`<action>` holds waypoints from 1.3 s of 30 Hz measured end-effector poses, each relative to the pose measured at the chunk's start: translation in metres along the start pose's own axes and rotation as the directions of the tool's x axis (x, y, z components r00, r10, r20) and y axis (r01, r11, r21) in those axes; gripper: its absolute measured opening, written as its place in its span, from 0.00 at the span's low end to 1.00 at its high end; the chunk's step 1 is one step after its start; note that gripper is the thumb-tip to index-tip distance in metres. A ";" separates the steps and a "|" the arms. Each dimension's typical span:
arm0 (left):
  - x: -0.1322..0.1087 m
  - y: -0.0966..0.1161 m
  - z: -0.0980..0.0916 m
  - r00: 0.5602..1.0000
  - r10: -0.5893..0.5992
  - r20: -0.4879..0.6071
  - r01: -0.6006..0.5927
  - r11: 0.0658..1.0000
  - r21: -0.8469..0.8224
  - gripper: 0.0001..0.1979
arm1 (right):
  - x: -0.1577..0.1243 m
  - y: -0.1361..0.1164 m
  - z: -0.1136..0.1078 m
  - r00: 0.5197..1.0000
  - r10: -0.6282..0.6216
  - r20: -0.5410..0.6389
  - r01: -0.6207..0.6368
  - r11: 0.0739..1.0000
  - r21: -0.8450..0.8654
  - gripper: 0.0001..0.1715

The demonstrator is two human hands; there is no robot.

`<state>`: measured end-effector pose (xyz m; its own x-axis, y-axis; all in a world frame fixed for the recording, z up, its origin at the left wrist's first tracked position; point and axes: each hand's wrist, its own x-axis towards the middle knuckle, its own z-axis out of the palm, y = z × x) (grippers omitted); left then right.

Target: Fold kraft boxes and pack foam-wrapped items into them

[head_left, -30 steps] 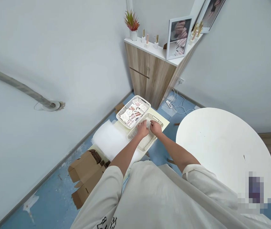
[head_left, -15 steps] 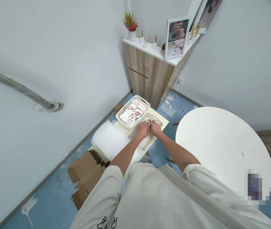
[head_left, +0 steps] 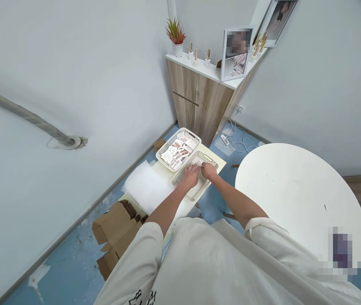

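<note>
My left hand [head_left: 191,175] and my right hand [head_left: 208,170] are close together over the beige mesh basket [head_left: 210,157]. The right fingers are curled into a pinch. My left fingers are bent together, and a ring shows on one of them. A small whitish, partly see-through thing [head_left: 197,161] lies at the fingertips, too small and too covered to name. Alongside, a white perforated basket [head_left: 166,167] holds many small printed cards [head_left: 176,154] with reddish and pink pieces on them.
A white foam-like bundle [head_left: 145,184] and opened cardboard boxes [head_left: 113,228] lie to the left. At right stands a round white table [head_left: 294,190]. Ahead is a wooden cabinet [head_left: 196,93] bearing bottles, a plant and a framed picture; a power strip [head_left: 224,139] lies on the floor.
My right hand has drawn its fingers in from a more stretched pose and turned slightly. The left hand stays nearly in place. The whole view has shifted a little.
</note>
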<state>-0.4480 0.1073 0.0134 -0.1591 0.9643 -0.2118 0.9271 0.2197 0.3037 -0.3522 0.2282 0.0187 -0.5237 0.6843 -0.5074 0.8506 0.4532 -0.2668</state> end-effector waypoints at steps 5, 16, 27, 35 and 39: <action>-0.001 -0.001 0.003 1.000 0.011 -0.007 -0.011 1.000 0.014 0.32 | 0.001 -0.001 -0.003 1.000 0.009 -0.023 -0.009 1.000 -0.021 0.19; 0.005 0.011 0.008 0.997 0.041 -0.058 -0.039 0.999 0.034 0.28 | -0.021 0.000 -0.029 0.983 0.044 -0.177 -0.044 0.999 0.005 0.19; 0.024 0.050 -0.018 0.970 0.009 -0.245 -0.040 0.992 -0.121 0.25 | -0.061 0.046 -0.054 0.941 0.168 -0.294 -0.100 0.968 0.232 0.23; 0.044 0.148 -0.010 0.943 0.250 -0.218 -0.300 0.923 -0.240 0.27 | -0.119 0.128 -0.068 0.873 0.352 -0.338 -0.194 0.886 0.422 0.21; 0.045 0.207 0.008 0.931 0.329 -0.161 -0.361 0.896 -0.258 0.26 | -0.151 0.183 -0.064 0.842 0.431 -0.323 -0.222 0.824 0.521 0.21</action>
<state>-0.2610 0.1952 0.0591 0.1020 0.9934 0.0524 0.8005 -0.1133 0.5886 -0.1203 0.2446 0.0987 -0.0898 0.9565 -0.2776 0.8418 -0.0761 -0.5344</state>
